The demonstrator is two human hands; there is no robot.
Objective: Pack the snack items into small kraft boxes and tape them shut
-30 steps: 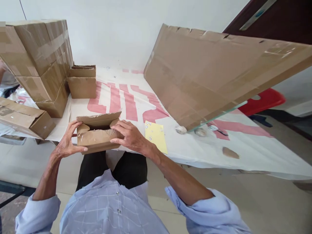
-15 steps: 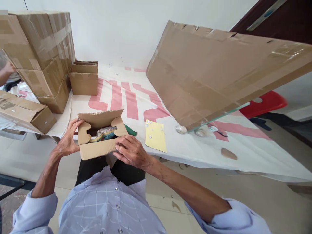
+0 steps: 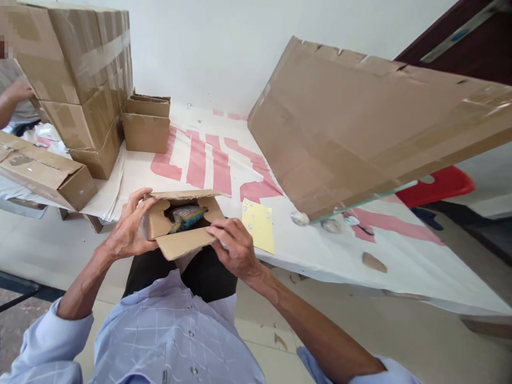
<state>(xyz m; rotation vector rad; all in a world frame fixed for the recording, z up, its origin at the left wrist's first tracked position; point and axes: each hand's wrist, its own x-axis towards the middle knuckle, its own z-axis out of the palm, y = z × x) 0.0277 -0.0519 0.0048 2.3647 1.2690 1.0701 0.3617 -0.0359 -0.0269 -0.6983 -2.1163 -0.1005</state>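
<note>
A small cardboard box with its flaps up is held between my two hands, over my lap at the table's front edge. My left hand grips the box's left end, thumb low and fingers at the upper corner. At the right, my right hand has its fingers closed on the front flap's right end. Inside the box lies a patterned bundle in grey, teal and yellow; its kind I cannot make out. Its lower part is hidden by the box walls.
Stacked taped cartons stand at the left, beside an open carton and a long box. A yellow sheet lies right of my hand. A big cardboard panel leans behind. Another person's hand shows far left.
The box has tilted and shifted slightly right with both hands, and its side flaps now lean further inward. The green thing beside the box is no longer visible. The view has shifted slightly.
</note>
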